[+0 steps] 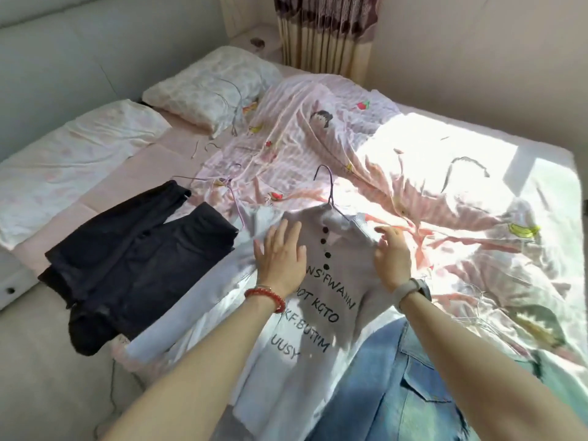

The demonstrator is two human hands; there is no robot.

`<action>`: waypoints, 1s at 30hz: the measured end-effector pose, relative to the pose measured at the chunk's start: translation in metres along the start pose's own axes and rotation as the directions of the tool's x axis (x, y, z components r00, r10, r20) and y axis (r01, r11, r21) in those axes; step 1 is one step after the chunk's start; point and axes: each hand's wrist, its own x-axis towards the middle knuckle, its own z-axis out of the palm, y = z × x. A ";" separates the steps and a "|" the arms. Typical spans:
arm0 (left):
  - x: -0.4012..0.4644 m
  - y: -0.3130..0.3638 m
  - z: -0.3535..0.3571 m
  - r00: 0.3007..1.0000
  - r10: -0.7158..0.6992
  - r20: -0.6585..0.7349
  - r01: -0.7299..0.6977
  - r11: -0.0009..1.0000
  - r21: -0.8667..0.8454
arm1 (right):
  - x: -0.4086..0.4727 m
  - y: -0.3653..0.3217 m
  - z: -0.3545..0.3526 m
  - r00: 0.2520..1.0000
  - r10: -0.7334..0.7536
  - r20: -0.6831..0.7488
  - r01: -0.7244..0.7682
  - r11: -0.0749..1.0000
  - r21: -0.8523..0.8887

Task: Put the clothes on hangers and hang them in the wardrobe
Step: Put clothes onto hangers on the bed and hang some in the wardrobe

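Nearest, jeans lie at the bed edge. Beyond them a shirt is spread flat, its long axis running away from the person, collar far. The left hand is laid flat on the left shoulder, fingers apart, gripping nothing. The right hand rests at the right shoulder, fingers loosely curled on the cloth; a firm grip cannot be confirmed. A hanger is seated in the collar, hook pointing away, just beyond both hands. Dark trousers lie left; spare hangers farther off.
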 end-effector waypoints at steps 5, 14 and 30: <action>-0.018 -0.040 0.026 0.989 -0.119 0.091 0.107 0.986 0.129 | -0.011 0.014 0.035 0.977 0.083 0.199 -0.035 0.972 -0.233; -0.104 -0.083 -0.008 0.951 -0.042 -0.307 0.111 0.971 0.212 | -0.117 -0.071 0.054 0.905 -0.312 0.289 0.341 0.938 -0.056; -0.558 -0.240 -0.103 0.421 -0.626 -0.656 0.841 0.541 0.024 | -0.473 -0.264 0.100 0.092 -0.818 0.568 0.821 0.386 0.421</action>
